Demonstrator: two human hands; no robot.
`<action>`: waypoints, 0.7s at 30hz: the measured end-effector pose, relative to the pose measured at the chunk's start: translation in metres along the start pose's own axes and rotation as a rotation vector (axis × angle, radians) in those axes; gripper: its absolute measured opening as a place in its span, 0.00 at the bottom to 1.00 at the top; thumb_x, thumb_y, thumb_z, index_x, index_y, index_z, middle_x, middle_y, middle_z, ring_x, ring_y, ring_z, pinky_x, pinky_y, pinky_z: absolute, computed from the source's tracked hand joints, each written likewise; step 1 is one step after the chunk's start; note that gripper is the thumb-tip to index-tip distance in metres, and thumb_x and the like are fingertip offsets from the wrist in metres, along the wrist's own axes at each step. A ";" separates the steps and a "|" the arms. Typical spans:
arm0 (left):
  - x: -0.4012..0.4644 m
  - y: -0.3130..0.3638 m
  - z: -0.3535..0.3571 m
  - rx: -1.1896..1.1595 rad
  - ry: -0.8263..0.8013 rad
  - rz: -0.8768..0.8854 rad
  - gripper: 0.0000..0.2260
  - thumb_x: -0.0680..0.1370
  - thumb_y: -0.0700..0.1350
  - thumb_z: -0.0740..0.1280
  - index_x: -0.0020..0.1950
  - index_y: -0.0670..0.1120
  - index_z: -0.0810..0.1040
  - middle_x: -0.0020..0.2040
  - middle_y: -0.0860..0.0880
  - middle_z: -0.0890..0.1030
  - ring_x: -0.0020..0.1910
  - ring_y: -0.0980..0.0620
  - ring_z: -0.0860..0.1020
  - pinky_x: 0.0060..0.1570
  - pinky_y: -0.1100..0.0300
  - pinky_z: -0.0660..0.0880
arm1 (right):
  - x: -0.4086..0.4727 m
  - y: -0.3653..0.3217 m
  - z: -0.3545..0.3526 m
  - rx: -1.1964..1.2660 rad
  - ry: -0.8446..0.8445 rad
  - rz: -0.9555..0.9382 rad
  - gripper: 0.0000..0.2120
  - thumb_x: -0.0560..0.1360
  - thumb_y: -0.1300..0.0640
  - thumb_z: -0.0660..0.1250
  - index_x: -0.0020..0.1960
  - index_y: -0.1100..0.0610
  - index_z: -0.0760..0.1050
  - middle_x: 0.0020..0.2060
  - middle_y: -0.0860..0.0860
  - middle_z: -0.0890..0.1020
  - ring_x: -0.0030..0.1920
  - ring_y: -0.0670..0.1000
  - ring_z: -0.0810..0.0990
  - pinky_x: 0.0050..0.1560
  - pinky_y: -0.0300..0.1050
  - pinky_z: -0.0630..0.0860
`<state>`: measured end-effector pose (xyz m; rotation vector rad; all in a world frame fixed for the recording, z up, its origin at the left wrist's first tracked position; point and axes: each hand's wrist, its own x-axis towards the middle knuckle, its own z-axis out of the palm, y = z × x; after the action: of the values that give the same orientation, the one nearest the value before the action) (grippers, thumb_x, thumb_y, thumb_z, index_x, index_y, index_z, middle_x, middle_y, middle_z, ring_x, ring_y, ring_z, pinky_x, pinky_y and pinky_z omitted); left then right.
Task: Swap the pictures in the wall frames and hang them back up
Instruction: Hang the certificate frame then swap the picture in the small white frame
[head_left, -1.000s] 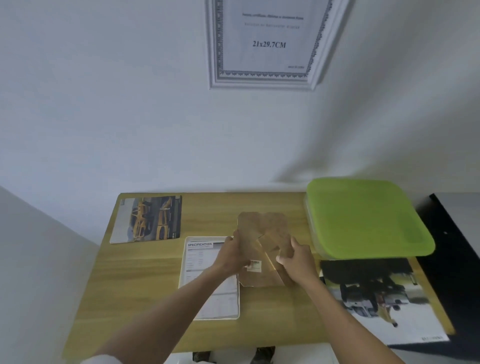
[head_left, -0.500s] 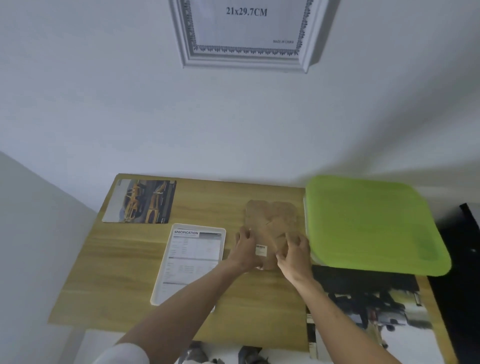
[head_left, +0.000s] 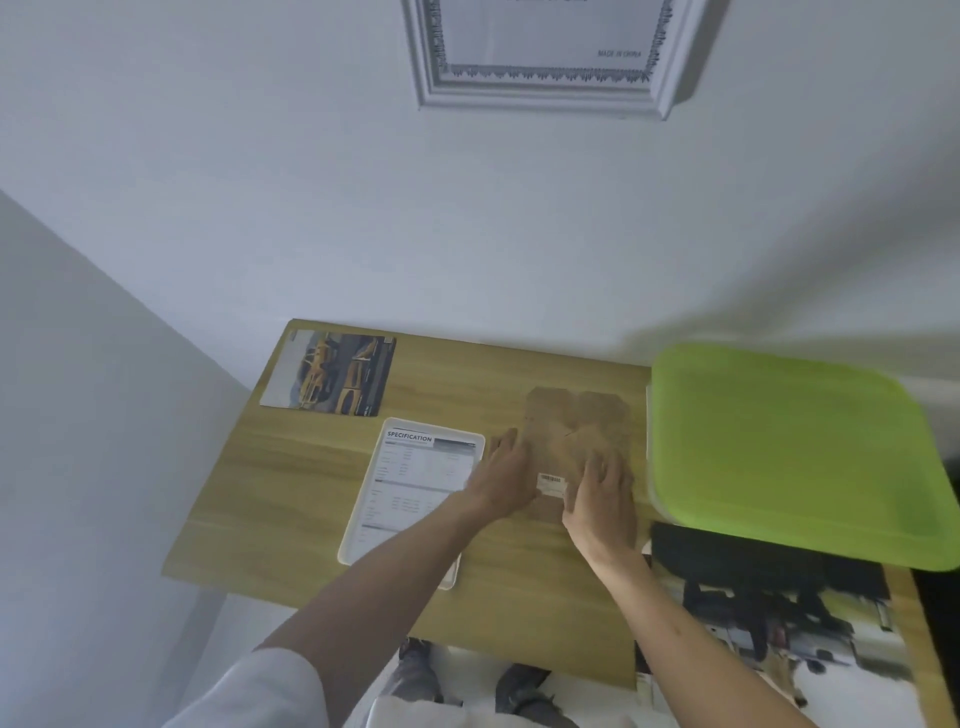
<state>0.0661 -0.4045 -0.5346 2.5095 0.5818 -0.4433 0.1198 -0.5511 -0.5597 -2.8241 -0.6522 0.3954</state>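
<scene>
Head view, surface: light wooden surface (head_left: 311, 499) set against a white wall.
Head view, frame backing: flat brown cardboard-coloured backing board (head_left: 576, 436) with a small white barcode sticker (head_left: 551, 484) lies flat at the surface's centre, just beside the green lid's 9 o'clock edge.
Head view, left hand: left hand (head_left: 503, 480) rests on the board's 9 o'clock edge, fingers spread fairly straight and pressing down, not curled round anything that shows.
Head view, right hand: right hand (head_left: 602, 501) lies on the board's 5 o'clock part, fingers bent onto its face; whether it pinches a tab I cannot tell.
Head view, small frame: white rounded-corner frame holding a printed "SPECIFICATION" sheet (head_left: 410, 488) lies flat at 9 o'clock of the board, partly under the left forearm.
Head view, car picture: rectangular print of yellow cars (head_left: 330, 371) at the surface's 10 o'clock corner, well apart from the hands.
Head view, large print: large glossy photo print, dark at top (head_left: 769, 623), at the 4 o'clock corner, overhanging the near edge.
Head view, lid: lime-green square plastic lid (head_left: 795, 452) at 3 o'clock, overlapping the large print's far edge.
Head view, wall frame: white ornate moulded frame (head_left: 545, 98) hangs on the wall at 12 o'clock, cut off by the top edge.
</scene>
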 end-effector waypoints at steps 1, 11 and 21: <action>-0.004 -0.011 -0.007 -0.006 0.058 -0.004 0.27 0.75 0.46 0.70 0.72 0.42 0.67 0.74 0.42 0.63 0.73 0.42 0.60 0.67 0.48 0.68 | -0.003 -0.006 0.000 0.007 0.032 -0.049 0.24 0.77 0.54 0.68 0.69 0.61 0.70 0.67 0.63 0.73 0.66 0.63 0.72 0.63 0.55 0.74; -0.078 -0.137 -0.043 0.008 0.216 -0.356 0.16 0.79 0.45 0.65 0.66 0.45 0.74 0.63 0.45 0.72 0.61 0.43 0.73 0.51 0.50 0.74 | -0.044 -0.096 0.018 0.195 -0.187 -0.208 0.06 0.79 0.50 0.65 0.54 0.49 0.78 0.55 0.49 0.77 0.43 0.50 0.80 0.38 0.43 0.76; -0.108 -0.183 -0.025 -0.103 0.164 -0.295 0.13 0.79 0.43 0.64 0.63 0.43 0.76 0.57 0.46 0.74 0.51 0.43 0.78 0.48 0.50 0.77 | -0.066 -0.151 0.048 0.263 -0.131 0.151 0.08 0.79 0.53 0.63 0.49 0.54 0.80 0.48 0.51 0.80 0.46 0.53 0.80 0.41 0.46 0.77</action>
<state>-0.1096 -0.2835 -0.5451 2.3826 1.0211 -0.3048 -0.0121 -0.4419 -0.5506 -2.6181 -0.3790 0.6465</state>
